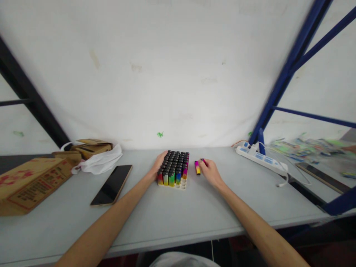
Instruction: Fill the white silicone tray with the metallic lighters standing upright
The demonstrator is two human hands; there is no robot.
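Observation:
In the head view, a block of lighters (pixel 171 178) with black tops and bright, multicoloured bodies stands upright in a pale tray (pixel 181 186) with round holes. Several holes show bare at the tray's near right corner. My left hand (pixel 159 165) is wrapped against the left side of the block, its fingertips hidden behind the lighters. Right of the tray, my right hand (pixel 210 172) is closed with its fingers at a pink and yellow lighter (pixel 197 168). A second dark pink piece (pixel 204 162) shows at those fingers, partly covered.
On the left lie a phone (pixel 112 185), a white plastic bag (pixel 101 161) and a cardboard box (pixel 36 181). A power strip (pixel 261 159) with cables lies to the right by a blue metal frame (pixel 280 79). Beyond it are another phone (pixel 322 177), plastic packets (pixel 303 154) and part of another person's hand (pixel 349 149).

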